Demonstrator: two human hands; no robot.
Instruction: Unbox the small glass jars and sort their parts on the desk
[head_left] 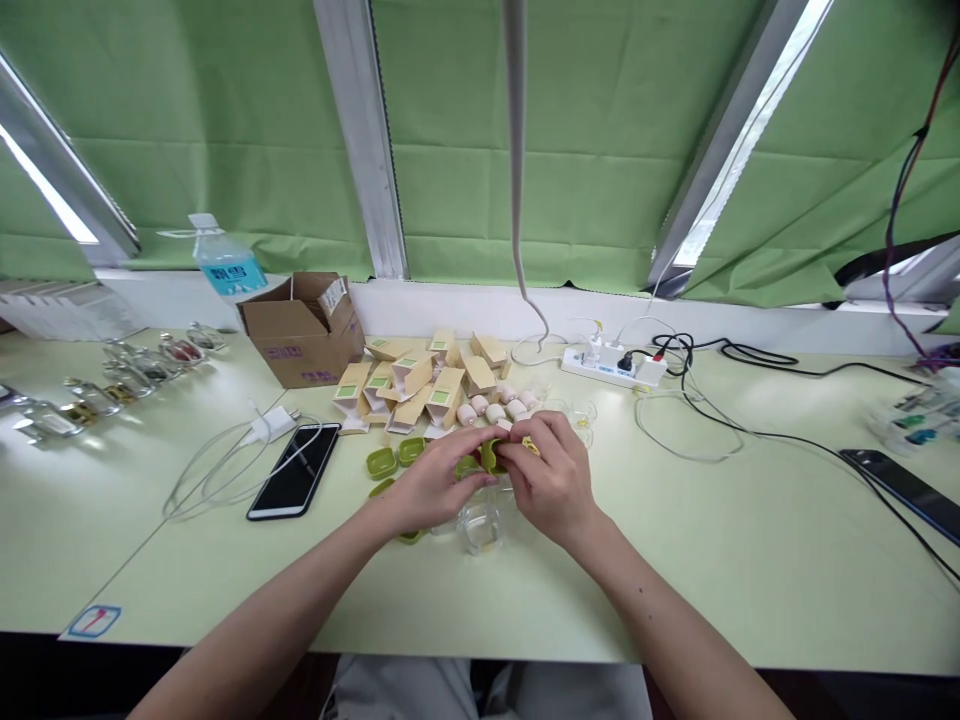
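Both of my hands meet above the middle of the table around a small green plastic piece [490, 457]. My left hand [435, 480] pinches it from the left between thumb and fingers. From the right, the curled fingers of my right hand [551, 475] close on the same piece. Below them stands a clear square plastic container [480, 528]. Several green square cups, one a shallow green cup [382, 462], lie left of my left hand, some partly hidden by it. Just beyond my fingers are several pale pink rounded pieces [495, 412] and more clear plastic parts [583, 412].
Small cardboard boxes [411, 375] are heaped behind my hands, beside an open brown carton [307, 335]. A phone [295, 472] and white cable lie left. Glass bottles [112, 390] stand farther left. A power strip [613, 367] with trailing cables and a dark phone [904, 490] are right.
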